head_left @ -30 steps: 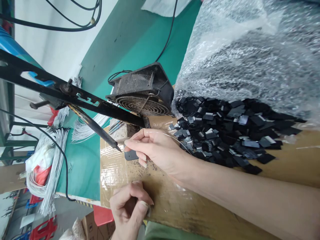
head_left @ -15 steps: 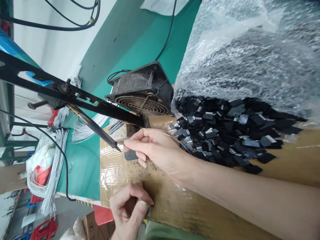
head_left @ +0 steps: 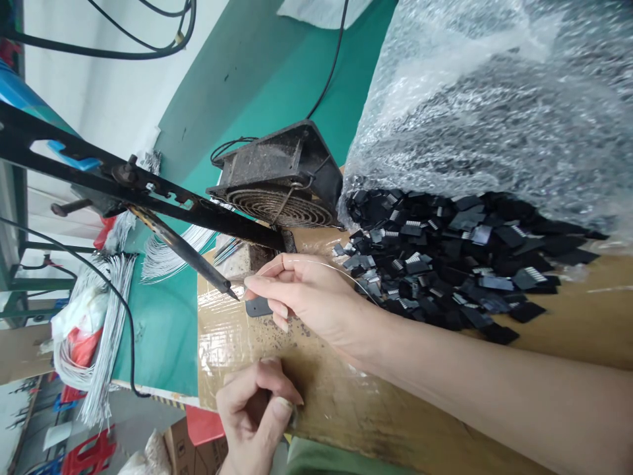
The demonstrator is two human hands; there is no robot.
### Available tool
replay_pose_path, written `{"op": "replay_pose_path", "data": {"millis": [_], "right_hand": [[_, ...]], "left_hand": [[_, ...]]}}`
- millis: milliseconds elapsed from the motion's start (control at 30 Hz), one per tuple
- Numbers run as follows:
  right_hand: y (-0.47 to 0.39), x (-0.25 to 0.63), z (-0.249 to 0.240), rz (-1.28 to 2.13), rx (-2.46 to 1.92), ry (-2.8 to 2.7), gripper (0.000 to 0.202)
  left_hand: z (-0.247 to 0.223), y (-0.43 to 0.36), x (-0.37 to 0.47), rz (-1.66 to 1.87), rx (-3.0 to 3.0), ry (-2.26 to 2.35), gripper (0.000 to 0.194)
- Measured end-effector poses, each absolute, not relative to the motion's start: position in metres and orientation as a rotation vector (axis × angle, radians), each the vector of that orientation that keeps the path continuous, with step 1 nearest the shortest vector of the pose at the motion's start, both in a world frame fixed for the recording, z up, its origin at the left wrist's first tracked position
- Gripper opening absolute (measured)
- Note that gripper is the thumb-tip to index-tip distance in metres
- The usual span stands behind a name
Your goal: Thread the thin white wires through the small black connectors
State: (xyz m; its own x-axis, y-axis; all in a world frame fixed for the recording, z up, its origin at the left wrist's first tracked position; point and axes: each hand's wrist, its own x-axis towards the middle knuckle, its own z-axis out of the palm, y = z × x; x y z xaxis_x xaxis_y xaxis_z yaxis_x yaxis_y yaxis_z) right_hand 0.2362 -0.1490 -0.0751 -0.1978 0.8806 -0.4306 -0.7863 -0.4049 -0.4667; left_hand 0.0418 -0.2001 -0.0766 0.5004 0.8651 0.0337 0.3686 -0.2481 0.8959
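My right hand [head_left: 301, 290] reaches in from the right with thumb and forefinger pinched on a thin pale wire [head_left: 341, 269]. That wire arcs back over the hand toward the black pieces. Just left of the fingertips is the pointed tip of a soldering iron [head_left: 198, 260], clamped on a slotted black metal bar [head_left: 163, 188]. Under my fingers a flat dark piece with a small hole [head_left: 258, 307] is partly hidden; I cannot tell if they grip it. Lower down, my left hand [head_left: 257, 409] rests at the table's near edge, fingers curled; whatever they may hold is hidden.
A dusty black fan [head_left: 281, 178] stands behind my right hand. To the right, many black connector-like pieces [head_left: 445, 264] spill from a bubble-wrap bag [head_left: 484, 112]. Bundles of white wires [head_left: 106, 323] lie at left on the green mat [head_left: 163, 336]. Brown board [head_left: 356, 409] covers the work area.
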Motion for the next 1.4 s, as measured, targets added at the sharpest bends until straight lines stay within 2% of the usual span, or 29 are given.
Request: {"op": "replay_pose_path", "data": {"millis": [1400], "right_hand": [[-0.1482,0.2384,-0.0717,1.841,-0.833,-0.194,0.024]], "left_hand": [[-0.0768,-0.1981,0.0443,0.664,1.858,0.978,0.025]]}}
